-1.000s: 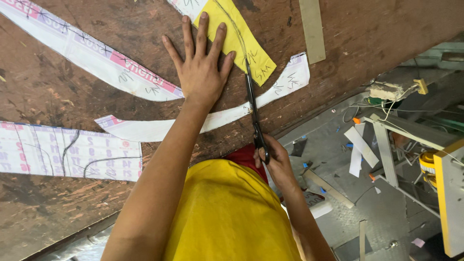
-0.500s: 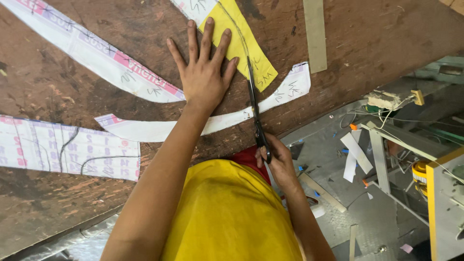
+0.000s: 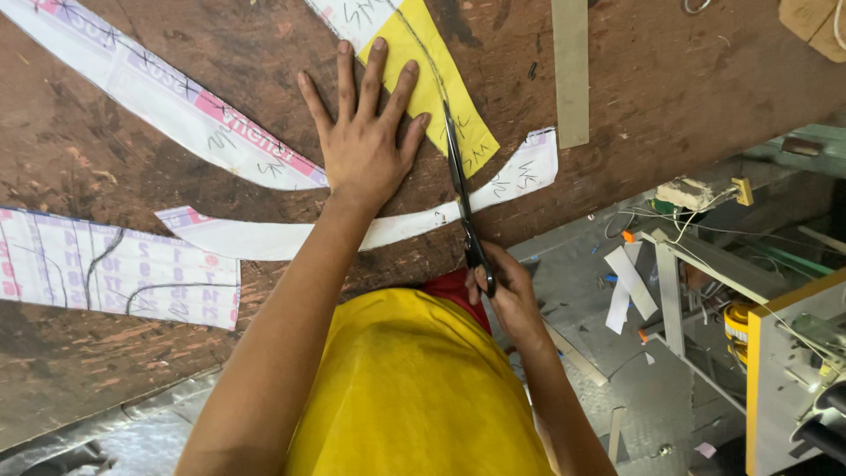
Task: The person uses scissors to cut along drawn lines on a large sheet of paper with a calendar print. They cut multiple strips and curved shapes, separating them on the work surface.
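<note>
The left hand lay spread flat on the yellow paper pattern; the right hand gripped black scissors cutting its edge

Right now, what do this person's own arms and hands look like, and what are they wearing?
Both arms are bare from the hands up as far as the picture shows, with no sleeves over the forearms. The left hand and the right hand wear no gloves, and no rings, watch or bracelets can be seen. The person wears a plain yellow garment, with a bit of red cloth showing at its upper edge.
</note>
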